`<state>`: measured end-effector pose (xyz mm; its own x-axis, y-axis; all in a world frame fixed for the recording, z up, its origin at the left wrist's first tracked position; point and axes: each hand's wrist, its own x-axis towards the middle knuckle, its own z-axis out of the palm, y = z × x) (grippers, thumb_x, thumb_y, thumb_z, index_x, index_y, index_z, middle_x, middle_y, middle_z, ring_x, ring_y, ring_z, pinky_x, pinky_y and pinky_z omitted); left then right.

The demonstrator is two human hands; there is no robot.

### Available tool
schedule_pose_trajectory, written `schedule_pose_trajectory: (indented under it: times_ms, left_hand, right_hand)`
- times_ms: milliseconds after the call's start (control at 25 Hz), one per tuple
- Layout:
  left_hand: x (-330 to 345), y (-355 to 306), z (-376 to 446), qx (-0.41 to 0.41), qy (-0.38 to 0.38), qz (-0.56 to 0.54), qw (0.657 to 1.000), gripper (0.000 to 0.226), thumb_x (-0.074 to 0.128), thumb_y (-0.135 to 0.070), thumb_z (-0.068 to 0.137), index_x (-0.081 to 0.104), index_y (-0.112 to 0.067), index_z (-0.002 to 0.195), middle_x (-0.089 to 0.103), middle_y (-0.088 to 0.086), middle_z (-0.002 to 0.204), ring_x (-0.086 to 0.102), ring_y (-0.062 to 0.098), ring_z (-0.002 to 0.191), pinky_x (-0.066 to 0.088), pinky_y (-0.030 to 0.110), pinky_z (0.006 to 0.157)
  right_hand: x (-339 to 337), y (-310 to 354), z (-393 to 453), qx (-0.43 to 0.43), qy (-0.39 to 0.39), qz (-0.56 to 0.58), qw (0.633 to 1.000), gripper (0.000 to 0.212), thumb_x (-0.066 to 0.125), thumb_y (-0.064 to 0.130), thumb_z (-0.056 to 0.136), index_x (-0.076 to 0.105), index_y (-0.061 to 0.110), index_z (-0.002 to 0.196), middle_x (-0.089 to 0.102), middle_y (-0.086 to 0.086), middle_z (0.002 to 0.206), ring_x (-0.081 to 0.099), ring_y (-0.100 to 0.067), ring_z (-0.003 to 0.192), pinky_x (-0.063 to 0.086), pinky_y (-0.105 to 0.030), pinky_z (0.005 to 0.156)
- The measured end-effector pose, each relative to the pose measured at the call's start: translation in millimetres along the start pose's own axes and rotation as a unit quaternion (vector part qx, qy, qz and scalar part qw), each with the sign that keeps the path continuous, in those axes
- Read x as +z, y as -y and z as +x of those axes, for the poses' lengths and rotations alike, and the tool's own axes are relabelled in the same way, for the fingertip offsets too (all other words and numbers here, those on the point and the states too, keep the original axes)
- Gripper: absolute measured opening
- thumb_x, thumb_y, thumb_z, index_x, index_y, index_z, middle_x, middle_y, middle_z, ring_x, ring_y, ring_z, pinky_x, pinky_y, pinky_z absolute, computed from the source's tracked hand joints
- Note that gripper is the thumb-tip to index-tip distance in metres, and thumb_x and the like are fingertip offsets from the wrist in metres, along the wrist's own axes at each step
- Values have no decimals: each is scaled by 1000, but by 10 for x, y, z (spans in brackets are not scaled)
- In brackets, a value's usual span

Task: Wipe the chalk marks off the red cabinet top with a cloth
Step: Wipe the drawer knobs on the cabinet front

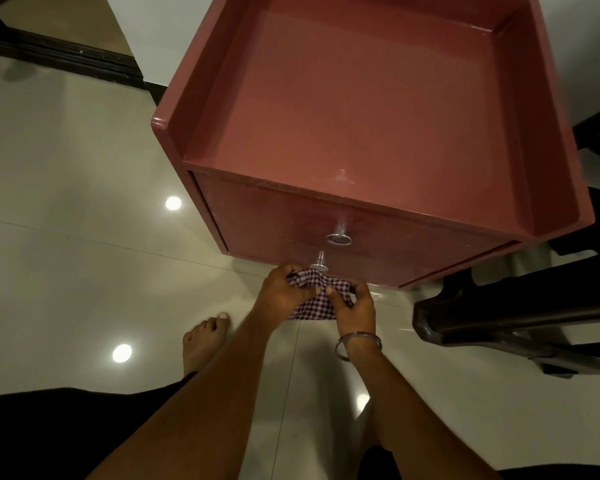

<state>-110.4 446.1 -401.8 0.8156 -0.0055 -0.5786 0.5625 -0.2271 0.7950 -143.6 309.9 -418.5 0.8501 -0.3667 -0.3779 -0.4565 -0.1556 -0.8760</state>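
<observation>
The red cabinet top [361, 109] fills the upper middle of the head view, a flat surface with a raised rim on three sides. A faint whitish chalk smudge [342, 176] shows near its front edge. Below the cabinet's front, both hands hold a checked purple-and-white cloth [317, 301] over the floor. My left hand [283, 292] grips its left part and my right hand [355, 306], with a metal bangle on the wrist, pinches its right part. The cloth is bunched between them, away from the cabinet top.
Two drawers with round metal knobs [339, 239] face me. A dark plastic chair [520, 317] stands close on the right. Glossy cream floor tiles [66, 237] spread to the left. My bare foot [205, 337] rests on the floor at lower left.
</observation>
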Motion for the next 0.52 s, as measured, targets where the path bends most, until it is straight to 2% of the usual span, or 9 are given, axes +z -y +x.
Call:
schedule_pose_trajectory:
  times_ms: [80,120,240,360,440,520]
  left_hand:
    - [26,107,37,34,-14,50,998,27,79,-17,76,64,-21,97,63,-12,88,57,-2,77,42,6,61]
    - [42,147,60,47,-20,64,997,25,79,-16,76,63,-21,94,63,-13,86,57,-3,76,42,5,58]
    - [98,249,151,72,-32,83,993,21,77,-11,77,61,-20,88,63,-10,82,59,4,75,43,2,57]
    - [150,370,245,93,-43,105,989,16,74,-6,79,64,-12,90,66,-1,86,59,9,79,41,0,59]
    - [174,468,302,105,-55,114,986,16,72,-4,80,66,-7,94,69,3,90,59,10,80,40,0,60]
    - [190,534,354,118,-64,112,985,15,69,-1,81,65,-5,95,70,8,92,60,13,81,43,4,63]
  right_hand:
    - [36,-116,3,14,-1,4,1000,28,68,11,85,57,2,109,62,-11,107,60,-24,97,50,-22,73]
    - [53,-162,11,16,-1,5,1000,27,68,9,85,57,2,109,61,-11,107,59,-23,97,50,-22,72]
    - [81,-292,84,13,12,9,1000,27,68,3,83,57,1,108,59,-6,102,57,-19,92,48,-16,67]
    - [107,-426,179,7,27,-2,1000,26,68,0,82,56,-1,106,59,-7,102,57,-21,92,50,-21,71]
    - [141,-523,233,-10,20,-24,999,27,69,1,82,56,-3,105,59,-8,101,57,-20,91,49,-17,69]
    - [193,-574,281,-31,6,-34,999,27,70,2,81,57,-4,104,59,-6,98,56,-18,88,48,-7,65]
